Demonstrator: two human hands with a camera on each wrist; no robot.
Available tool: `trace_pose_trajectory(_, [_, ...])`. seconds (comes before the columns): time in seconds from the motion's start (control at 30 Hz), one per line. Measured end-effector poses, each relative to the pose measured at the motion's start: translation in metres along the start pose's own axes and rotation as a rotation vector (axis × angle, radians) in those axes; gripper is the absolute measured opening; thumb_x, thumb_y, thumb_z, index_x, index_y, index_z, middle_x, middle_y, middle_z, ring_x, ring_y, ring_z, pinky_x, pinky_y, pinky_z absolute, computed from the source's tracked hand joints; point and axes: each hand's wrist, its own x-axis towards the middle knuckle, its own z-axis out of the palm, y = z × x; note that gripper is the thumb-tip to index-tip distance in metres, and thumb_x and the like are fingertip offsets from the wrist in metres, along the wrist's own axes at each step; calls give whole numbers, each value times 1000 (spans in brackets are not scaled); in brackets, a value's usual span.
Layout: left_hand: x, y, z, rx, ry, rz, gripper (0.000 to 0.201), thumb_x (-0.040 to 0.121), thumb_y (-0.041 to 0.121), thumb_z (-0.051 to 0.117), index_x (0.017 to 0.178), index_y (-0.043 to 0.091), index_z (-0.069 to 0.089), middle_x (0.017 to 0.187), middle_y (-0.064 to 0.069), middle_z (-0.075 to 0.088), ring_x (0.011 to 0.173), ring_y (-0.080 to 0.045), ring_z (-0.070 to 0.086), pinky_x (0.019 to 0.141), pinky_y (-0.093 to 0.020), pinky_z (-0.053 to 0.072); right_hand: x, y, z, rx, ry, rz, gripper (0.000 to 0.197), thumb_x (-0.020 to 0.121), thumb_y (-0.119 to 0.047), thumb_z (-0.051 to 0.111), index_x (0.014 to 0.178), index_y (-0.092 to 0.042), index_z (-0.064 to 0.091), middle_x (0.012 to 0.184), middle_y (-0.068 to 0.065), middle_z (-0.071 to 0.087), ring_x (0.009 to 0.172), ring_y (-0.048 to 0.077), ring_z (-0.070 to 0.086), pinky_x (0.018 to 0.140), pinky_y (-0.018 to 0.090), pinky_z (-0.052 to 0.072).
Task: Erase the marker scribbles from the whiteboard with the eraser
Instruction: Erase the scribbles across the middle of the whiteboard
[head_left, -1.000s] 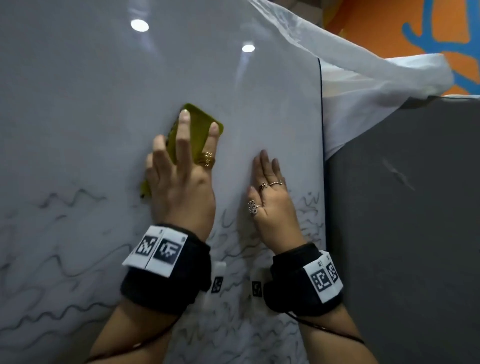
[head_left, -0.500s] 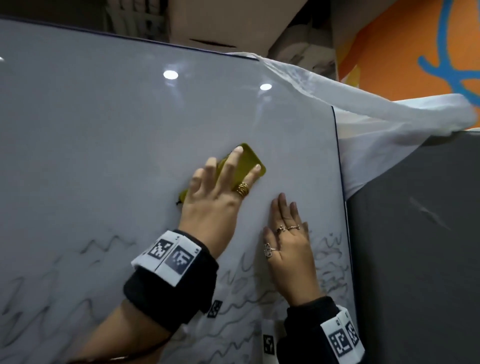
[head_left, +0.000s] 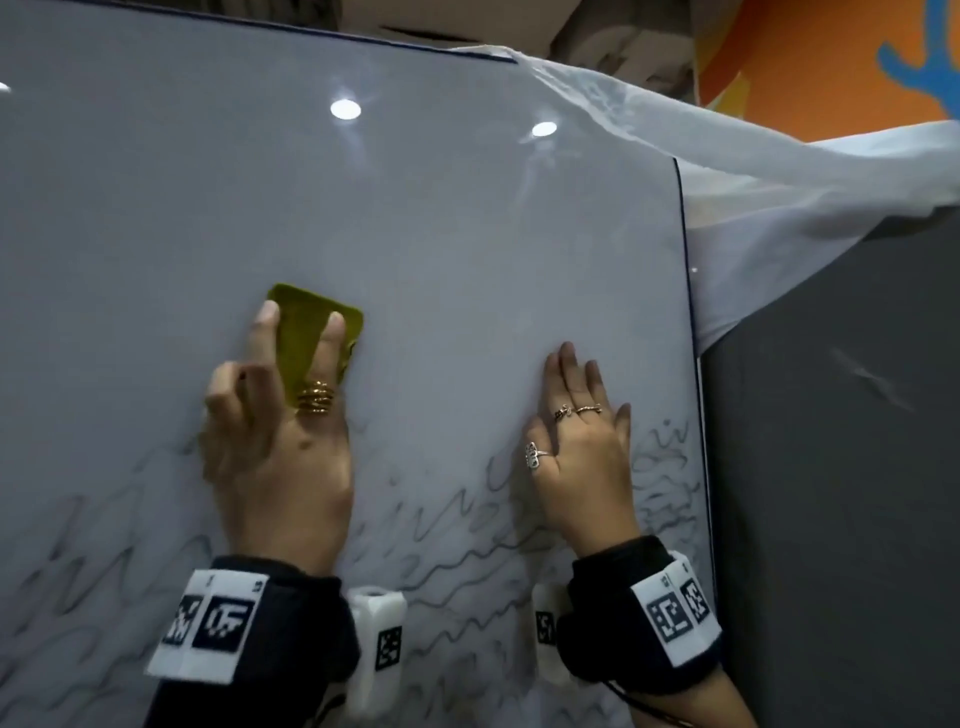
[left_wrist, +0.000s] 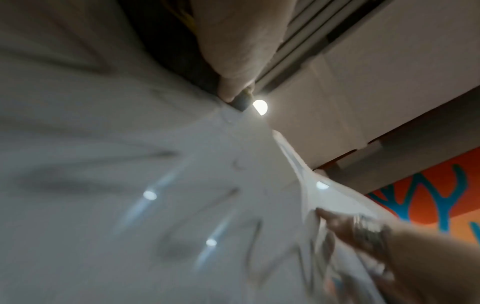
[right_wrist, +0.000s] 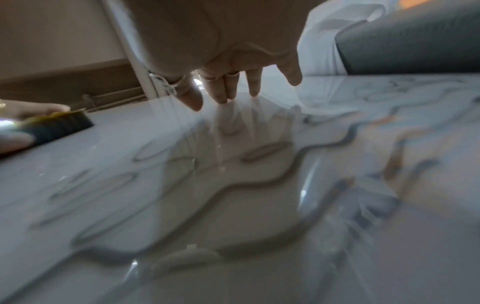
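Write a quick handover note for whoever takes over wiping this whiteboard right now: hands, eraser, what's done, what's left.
Left hand: presses the yellow-green eraser flat on the whiteboard, fingers extended over it.
Right hand: open, flat on the board near its right edge, holding nothing.
Done: the upper part of the board looks wiped.
Left: marker scribbles across the lower part, from the left side to under and beside the right hand. Work the eraser downward.

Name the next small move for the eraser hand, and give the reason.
Probably drag the eraser down toward the wrists. The left hand presses it on wiped whiteboard, while the scribbles remain below. The right hand lies flat, steadying the board.
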Motion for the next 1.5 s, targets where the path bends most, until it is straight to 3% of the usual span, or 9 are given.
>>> trace_pose_trajectory(0.07, [-28, 14, -2, 15, -45, -11, 59, 89, 7, 51, 143, 27, 37, 150, -15, 22, 113, -39, 33, 86, -53, 37, -5, -9, 1, -14, 70, -69, 70, 79, -37, 27, 147, -20, 29, 152, -14, 6, 144, 18, 9, 112, 53, 4])
trace_pose_trajectory(0.2, [-62, 30, 4, 4, -165, 198, 72, 78, 9, 56, 144, 29, 36, 151, -11, 22, 117, -35, 35, 96, -44, 32, -23, -42, 18, 141, 79, -156, 69, 72, -26, 32, 139, -18, 45, 150, -10, 23, 142, 18, 16, 113, 47, 11])
trace_pose_trajectory(0.43, [-33, -45, -21, 88, -6, -130, 67, 87, 7, 62, 144, 27, 34, 149, -12, 20, 113, -39, 34, 88, -55, 37, -27, -79, 35, 253, 79, -251, 72, 69, -19, 34, 140, -10, 44, 149, 0, 33, 142, 23, 17, 116, 38, 7])
trace_pose_trajectory(0.63, [-50, -30, -18, 28, -162, 147, 72, 78, 12, 55, 144, 34, 35, 151, -7, 21, 116, -34, 34, 94, -45, 32, -35, -83, 49, 161, 16, -302, 69, 73, -19, 34, 140, -12, 43, 150, -1, 28, 142, 24, 15, 116, 42, 9])
trace_pose_trajectory(0.83, [-48, -78, -32, 82, -40, -128, 69, 89, 8, 57, 145, 33, 27, 150, -8, 16, 115, -37, 30, 89, -54, 34, -35, -80, 51, 154, 8, -315, 63, 79, -23, 37, 141, -11, 41, 151, -1, 24, 141, 23, 12, 114, 39, 6])
trace_pose_trajectory(1.03, [-56, -91, -37, 116, -122, -45, 64, 86, 18, 48, 145, 35, 29, 151, -8, 16, 116, -35, 28, 88, -53, 34, -41, -85, 54, 113, -25, -267, 60, 89, -37, 33, 145, -14, 32, 154, -4, 16, 143, 21, 4, 112, 32, 1])
trace_pose_trajectory(1.2, [-51, -109, -46, 146, -8, -352, 56, 94, 22, 44, 146, 34, 27, 153, -12, 17, 117, -42, 31, 88, -56, 31, -40, -86, 53, 107, -54, -252, 61, 91, -42, 29, 146, -16, 29, 152, -8, 10, 143, 17, 1, 112, 37, 1])
trace_pose_trajectory(1.4, [-77, -79, -39, 182, -151, -18, 71, 80, 20, 53, 144, 38, 29, 152, -7, 17, 115, -32, 32, 82, -50, 31, -45, -98, 49, 81, -35, -211, 66, 87, -39, 32, 145, -9, 33, 155, -2, 14, 144, 29, 5, 114, 41, 2])
trace_pose_trajectory(1.5, [-80, -95, -41, 180, -162, 43, 64, 86, 24, 52, 144, 39, 28, 153, -5, 18, 118, -32, 33, 85, -49, 30, -52, -122, 50, 182, 2, -246, 62, 86, -32, 37, 141, -4, 39, 154, 5, 23, 143, 29, 8, 115, 41, 7])
